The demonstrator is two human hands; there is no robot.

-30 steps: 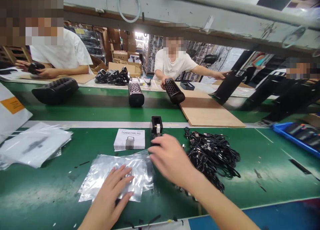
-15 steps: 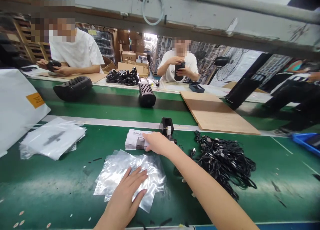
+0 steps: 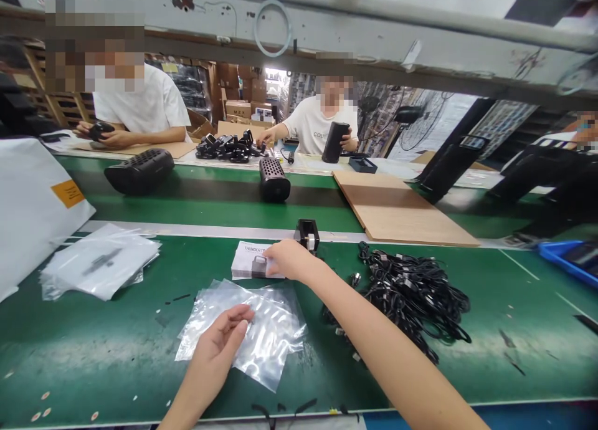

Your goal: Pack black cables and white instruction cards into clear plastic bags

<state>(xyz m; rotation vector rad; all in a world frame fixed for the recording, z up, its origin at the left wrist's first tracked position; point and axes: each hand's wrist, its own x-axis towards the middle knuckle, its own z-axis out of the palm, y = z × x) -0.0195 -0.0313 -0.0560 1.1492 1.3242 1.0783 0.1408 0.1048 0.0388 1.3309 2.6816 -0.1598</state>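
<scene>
My left hand (image 3: 218,341) rests at the near edge of the green bench, its fingers pinched on the top clear plastic bag (image 3: 268,333) of a small loose pile. My right hand (image 3: 288,258) reaches forward over the bags, and its fingers curl over the right edge of a stack of white booklets (image 3: 247,260) printed with a black device. A black tape dispenser (image 3: 307,233) stands just behind that hand. A tangled heap of black cables (image 3: 413,293) lies to the right of my forearm.
More clear bags (image 3: 100,260) are stacked at the left beside a white bag with an orange label (image 3: 28,199). Two black speakers (image 3: 139,170) (image 3: 274,179) and a cardboard sheet (image 3: 402,209) lie on the conveyor. Other people work at the far side. A blue tray (image 3: 567,257) sits far right.
My right hand moved from above the bags forward onto the booklet stack. My left hand went from lying flat on the bags to pinching the top one.
</scene>
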